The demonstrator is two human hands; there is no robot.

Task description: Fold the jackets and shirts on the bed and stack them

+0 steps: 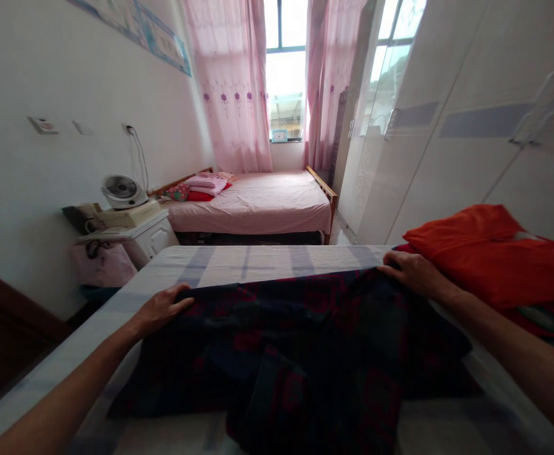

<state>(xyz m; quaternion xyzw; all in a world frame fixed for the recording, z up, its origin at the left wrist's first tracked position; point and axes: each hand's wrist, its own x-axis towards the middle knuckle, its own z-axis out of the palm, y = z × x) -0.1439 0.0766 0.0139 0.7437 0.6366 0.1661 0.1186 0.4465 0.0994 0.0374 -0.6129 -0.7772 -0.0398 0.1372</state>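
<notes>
A dark garment [277, 341] with a red pattern lies spread over the bed with the striped sheet [239, 256]. Its exact kind is hard to make out in the dim light. My left hand [166, 308] pinches the garment's far left corner between thumb and fingers. At the far right corner, my right hand [412, 272] grips the same edge. The far edge runs fairly straight between both hands, while the near part lies bunched, with one piece folded over the middle. Just right of my right hand rests a folded orange garment [490, 253].
Beyond stands a second bed [267, 202] with a pink sheet and folded bedding [205, 184]. To the left, a small fan [124, 191] sits on a box on a white cabinet [151, 234], with a pink bag [104, 264] below. White wardrobes [448, 164] line the right side.
</notes>
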